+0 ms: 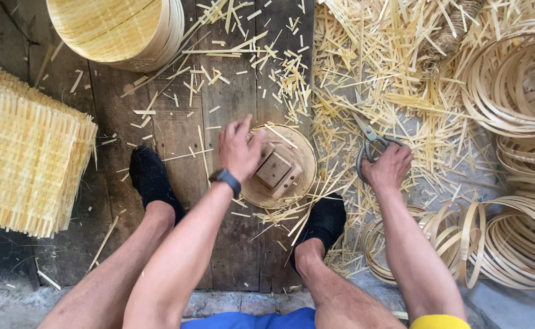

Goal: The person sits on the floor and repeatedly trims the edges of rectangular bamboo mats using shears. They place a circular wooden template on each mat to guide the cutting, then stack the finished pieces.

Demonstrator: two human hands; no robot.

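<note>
Even, soft daylight fills the head view, with no single strong source to be made out. The pale bamboo scraps (365, 67) at the upper right of the plank floor (176, 122) are the brightest area and come close to washing out, though detail remains. The dark boards at the left and the lower left corner fall into dimness. Shadows are faint and short, lying just beneath the forearms and legs. No glare shows. Focus is sharp across the middle; the rings (517, 79) at the right edge bend slightly, a wide-lens stretch, and look a little softer.
</note>
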